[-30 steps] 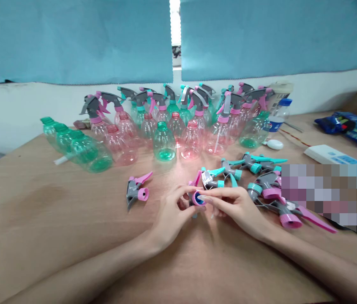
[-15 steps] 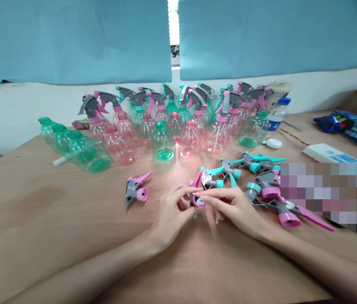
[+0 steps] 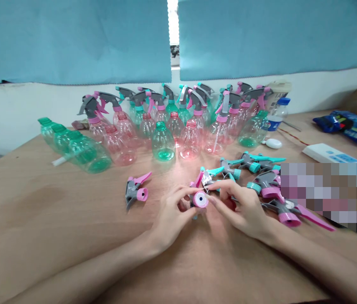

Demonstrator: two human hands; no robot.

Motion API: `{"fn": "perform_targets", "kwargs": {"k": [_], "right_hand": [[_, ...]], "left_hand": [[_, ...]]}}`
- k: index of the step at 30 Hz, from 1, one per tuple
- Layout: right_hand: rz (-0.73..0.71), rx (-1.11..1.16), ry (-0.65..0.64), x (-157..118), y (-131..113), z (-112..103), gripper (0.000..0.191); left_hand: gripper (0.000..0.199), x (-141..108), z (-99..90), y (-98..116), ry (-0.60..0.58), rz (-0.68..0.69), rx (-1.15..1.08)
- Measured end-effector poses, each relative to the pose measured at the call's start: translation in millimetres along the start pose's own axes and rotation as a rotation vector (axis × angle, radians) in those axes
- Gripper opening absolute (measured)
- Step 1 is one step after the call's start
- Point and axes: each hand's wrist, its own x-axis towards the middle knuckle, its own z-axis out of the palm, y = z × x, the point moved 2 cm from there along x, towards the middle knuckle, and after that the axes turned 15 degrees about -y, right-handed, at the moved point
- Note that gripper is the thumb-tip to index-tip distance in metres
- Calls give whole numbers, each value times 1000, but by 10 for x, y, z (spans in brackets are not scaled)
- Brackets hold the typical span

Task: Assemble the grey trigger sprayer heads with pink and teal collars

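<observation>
Spray head (image 3: 200, 193), pink and grey, is held just above or on the desk (image 3: 86, 219), in front of the person; which of the two cannot be determined. Its pink collar faces the camera. The fingers of the left hand (image 3: 172, 215) grip it, as in the earlier frame.

Change noted at the right hand (image 3: 246, 209): its fingers previously lay over the collar opening and have since drawn back to the right. They now stand open, thumb and forefinger parted beside the rim; contact with the rim cannot be confirmed. The white disc (image 3: 201, 199) in the collar, partly covered half a second ago, is now in full view, with a dark hole at its centre.

A loose spray head (image 3: 132, 190) lies to the left, apart from the hands. Other spray heads (image 3: 271, 192) lie to the right. Green and pink bottles (image 3: 163, 143) remain behind, with no shift observed.
</observation>
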Motion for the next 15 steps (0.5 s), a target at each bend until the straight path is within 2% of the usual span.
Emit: {"fn": "perform_targets", "kwargs": {"k": [3, 6, 15], "right_hand": [[-27, -40, -115, 4, 19, 17, 14], [9, -27, -202, 7, 45, 34, 17], [58, -62, -221, 9, 53, 29, 17]], "left_hand": [[31, -9, -9, 6, 24, 9, 29], [35, -14, -15, 4, 34, 25, 57], [34, -10, -14, -8, 31, 26, 87]]}}
